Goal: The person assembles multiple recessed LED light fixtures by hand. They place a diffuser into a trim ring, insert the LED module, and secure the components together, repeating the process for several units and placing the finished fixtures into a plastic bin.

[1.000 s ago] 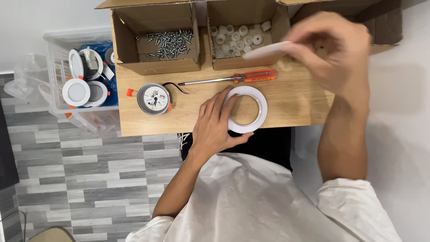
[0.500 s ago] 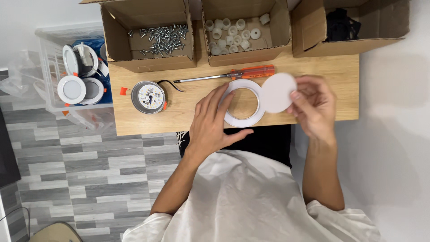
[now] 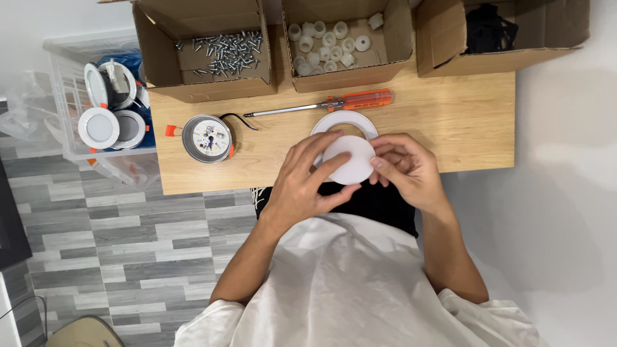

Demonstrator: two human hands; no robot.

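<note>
My left hand (image 3: 305, 186) and right hand (image 3: 408, 168) are together at the near edge of the tabletop (image 3: 463, 122), both clamped by the fingertips on a white disc (image 3: 349, 159). The left thumb and fingers pinch its left rim; the right fingertips press its right rim. The disc sits over the lower part of a white ring (image 3: 344, 121) that lies flat on the wood, so I see only the ring's upper arc.

Along the far edge stand three open cardboard boxes. The left box (image 3: 160, 51) holds a loose heap of metal screws (image 3: 222, 50). The middle box (image 3: 392, 38) holds small white plastic caps (image 3: 328, 45). The right box (image 3: 443, 38) holds something dark that I cannot make out. Off the tabletop to the left, a clear plastic bin (image 3: 64, 90) holds several round white lamp housings (image 3: 99, 127).

Half a second ago my right hand held the disc alone, just right of the ring, while my left hand lay flat on the ring. Now the disc has come over the ring and both hands grip it.

The disc is plain, round, matte white and evenly lit, with no marks I can see. An orange-handled screwdriver (image 3: 357, 101) lies just beyond the ring, and a round metal lamp module (image 3: 207, 138) with a dark wire lies to the left.
</note>
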